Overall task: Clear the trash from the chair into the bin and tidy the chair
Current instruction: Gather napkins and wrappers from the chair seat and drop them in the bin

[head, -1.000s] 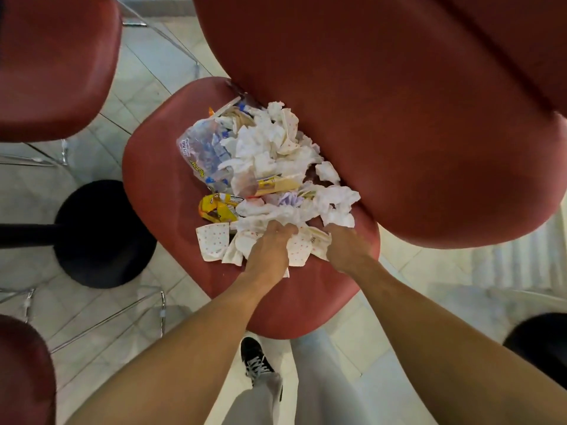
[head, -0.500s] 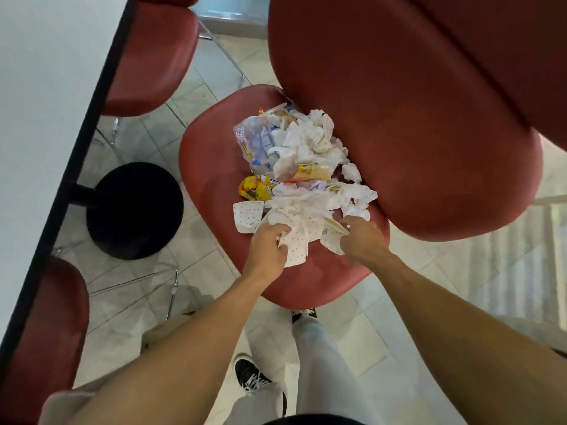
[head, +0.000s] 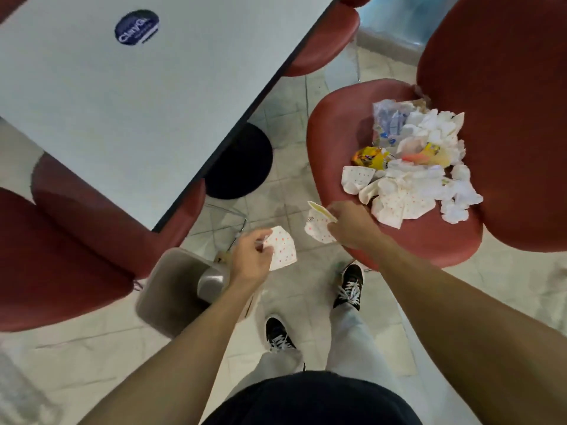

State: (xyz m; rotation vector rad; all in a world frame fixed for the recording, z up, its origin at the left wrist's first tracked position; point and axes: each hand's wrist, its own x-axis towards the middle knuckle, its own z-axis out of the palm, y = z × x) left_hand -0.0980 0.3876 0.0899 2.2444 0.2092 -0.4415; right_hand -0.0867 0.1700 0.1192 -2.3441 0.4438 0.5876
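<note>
A red chair (head: 334,139) at the right carries a heap of trash (head: 414,161): crumpled white napkins, dotted papers, a clear plastic bag and yellow wrappers. My left hand (head: 250,260) grips a dotted paper (head: 283,248) over the floor, just right of the grey bin (head: 175,289) at lower left. My right hand (head: 349,223) holds a second dotted paper (head: 317,223) at the chair seat's front-left edge, clear of the heap.
A white table (head: 138,96) with a dark round sticker fills the upper left, its black round base (head: 239,162) on the tiled floor. More red chairs (head: 61,256) stand left and behind. My two black shoes (head: 348,286) are below the chair.
Both hands have lifted off the heap, each with a dotted paper, and swung left toward the bin. The view has turned left, bringing the table and bin into sight.
</note>
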